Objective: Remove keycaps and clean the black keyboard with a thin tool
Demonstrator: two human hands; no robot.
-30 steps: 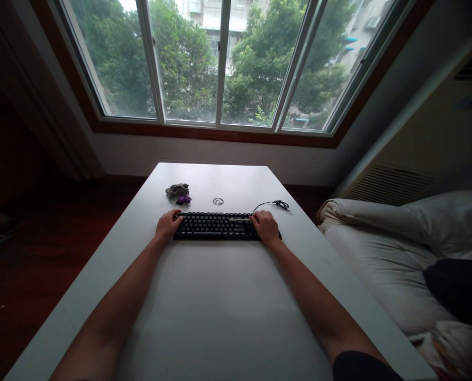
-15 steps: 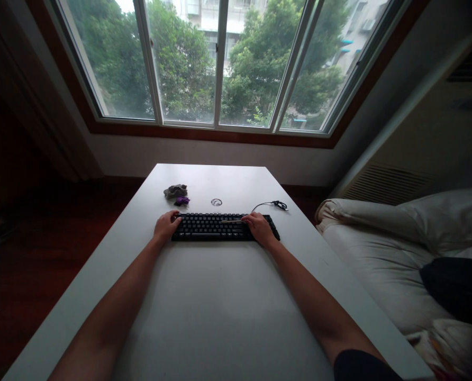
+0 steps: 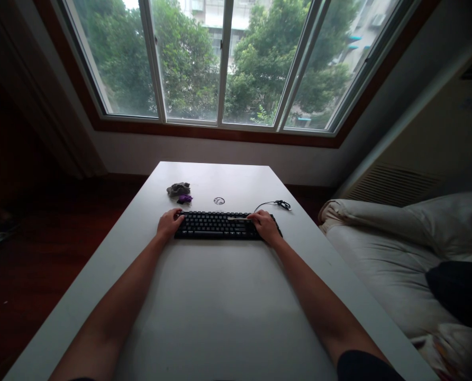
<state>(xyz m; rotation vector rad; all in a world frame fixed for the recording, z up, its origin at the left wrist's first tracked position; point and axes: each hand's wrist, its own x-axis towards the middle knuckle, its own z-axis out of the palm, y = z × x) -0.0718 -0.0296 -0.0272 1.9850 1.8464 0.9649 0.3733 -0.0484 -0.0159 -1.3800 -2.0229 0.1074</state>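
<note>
Head view, left hand (image 3: 169, 223) clasping keyboard (image 3: 214, 226), right hand (image 3: 265, 226) pinching slim stick (image 3: 238, 218) over it, 2 bundles (image 3: 178, 189) and cable (image 3: 282, 205) beyond.

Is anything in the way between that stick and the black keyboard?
Nothing visible: the thin stick in the right hand is over the keyboard. Whether they touch, I can't tell.

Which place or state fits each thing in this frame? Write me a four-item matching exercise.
1. keyboard
2. left hand
3. right hand
4. cable

A. holds a slim stick
B. partly bundled, beyond the right hand
C. lies partly beneath the right hand
D. at the keyboard's left end

Pairs: 1-C, 2-D, 3-A, 4-B
</note>
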